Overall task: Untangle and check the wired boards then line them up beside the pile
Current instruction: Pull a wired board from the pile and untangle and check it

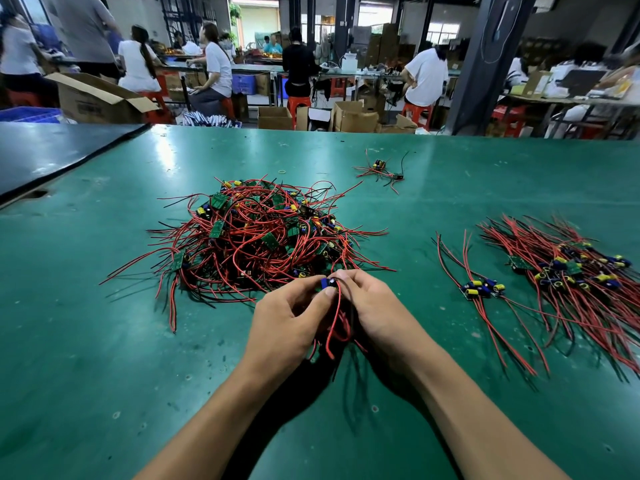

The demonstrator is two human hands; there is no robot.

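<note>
Board (pixel 328 284) is pinched between left hand (pixel 287 323) and right hand (pixel 375 306), apparently at its edges; judged light, wires (pixel 336 313) limp.

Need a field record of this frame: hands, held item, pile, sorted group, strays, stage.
left hand: pinches the held board from its left side
right hand: pinches the same board, fingers curled over it
held board: blue capacitor showing, red and black wires hanging between the hands
tangled pile: mid green table, just beyond the hands
sorted row: right of the pile, wires roughly parallel
stray board: far side, apart from both groups
stage: held board not yet laid down
</note>
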